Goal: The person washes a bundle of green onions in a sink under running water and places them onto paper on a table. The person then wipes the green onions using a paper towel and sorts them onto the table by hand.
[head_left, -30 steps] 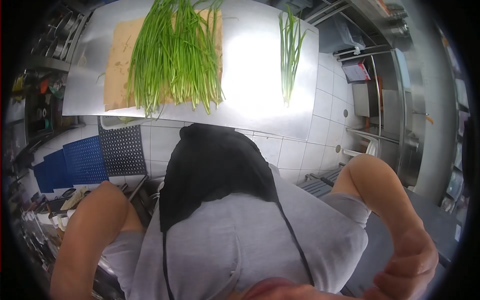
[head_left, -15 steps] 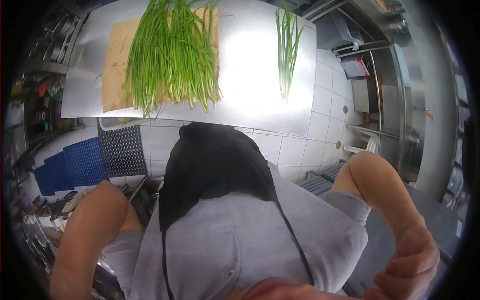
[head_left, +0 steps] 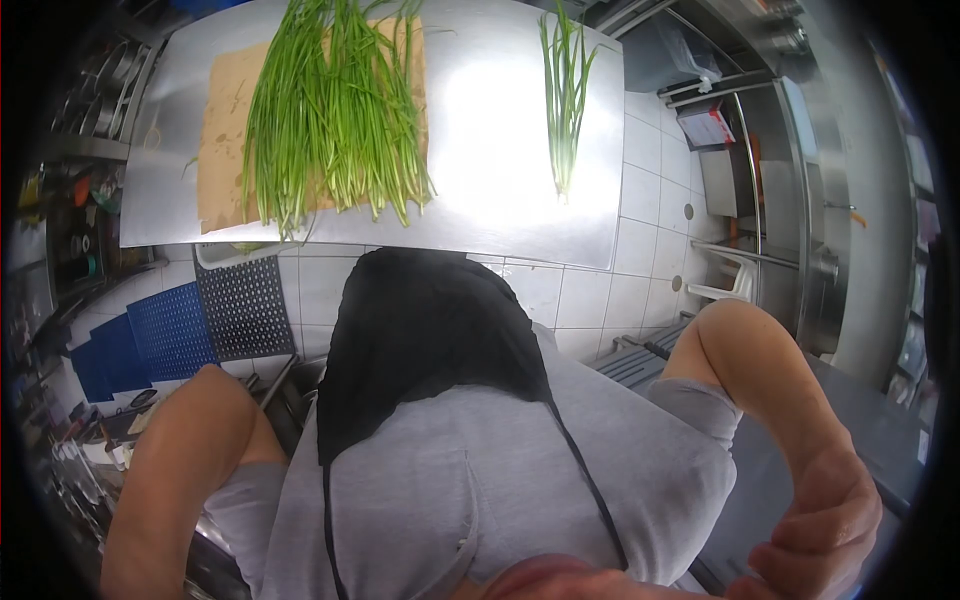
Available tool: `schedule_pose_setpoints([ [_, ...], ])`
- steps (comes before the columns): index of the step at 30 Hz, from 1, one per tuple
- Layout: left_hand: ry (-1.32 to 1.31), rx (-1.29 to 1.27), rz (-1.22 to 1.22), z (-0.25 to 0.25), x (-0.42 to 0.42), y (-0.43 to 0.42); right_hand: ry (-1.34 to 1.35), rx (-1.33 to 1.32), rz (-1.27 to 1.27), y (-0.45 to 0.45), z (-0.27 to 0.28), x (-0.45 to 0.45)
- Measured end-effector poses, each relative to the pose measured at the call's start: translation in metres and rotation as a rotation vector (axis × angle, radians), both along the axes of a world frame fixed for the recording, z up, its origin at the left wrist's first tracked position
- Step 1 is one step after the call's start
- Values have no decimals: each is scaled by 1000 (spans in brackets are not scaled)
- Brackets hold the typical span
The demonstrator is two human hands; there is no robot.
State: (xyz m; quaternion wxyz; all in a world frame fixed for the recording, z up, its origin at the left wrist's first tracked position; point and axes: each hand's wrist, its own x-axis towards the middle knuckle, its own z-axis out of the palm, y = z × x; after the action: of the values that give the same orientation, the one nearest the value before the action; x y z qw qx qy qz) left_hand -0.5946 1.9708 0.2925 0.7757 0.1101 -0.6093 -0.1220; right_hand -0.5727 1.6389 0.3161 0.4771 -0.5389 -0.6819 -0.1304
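A large heap of long green stalks [head_left: 335, 120] lies on a brown sheet [head_left: 222, 150] on the metal table [head_left: 480, 215]. Farther right, a small bunch of the same stalks [head_left: 566, 110] lies directly on the metal. Low at the right edge is my right hand [head_left: 820, 530], raised close to the camera, its fingers curled; what they hold, if anything, is hidden. Only my left forearm shows at the lower left, and the hand itself is out of view. Neither arm touches the stalks.
Blue mats [head_left: 170, 325] and a dark perforated mat [head_left: 243, 310] lie on the tiled floor at the left. Under the table edge sits a white tray [head_left: 225, 258]. A white stool [head_left: 735, 275] and metal shelving stand at the right.
The table and stalks have shifted slightly left in the view as the camera turned. My right hand stays curled in nearly the same place.
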Motion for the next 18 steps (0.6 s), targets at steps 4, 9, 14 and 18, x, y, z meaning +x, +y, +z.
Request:
schedule_pose_setpoints([
  [4,6,15,-20,1,2,0,-1,-6,-17,-2,1,-1],
  [9,-13,-3,-16,0,4,-1,-4,-19,-33,-4,2,-3],
  [14,-26,-23,-58,0,5,2,-9,-27,-46,-4,3,-3],
  [18,-35,-36,-88,0,5,4,-12,-29,-54,-3,5,-2],
])
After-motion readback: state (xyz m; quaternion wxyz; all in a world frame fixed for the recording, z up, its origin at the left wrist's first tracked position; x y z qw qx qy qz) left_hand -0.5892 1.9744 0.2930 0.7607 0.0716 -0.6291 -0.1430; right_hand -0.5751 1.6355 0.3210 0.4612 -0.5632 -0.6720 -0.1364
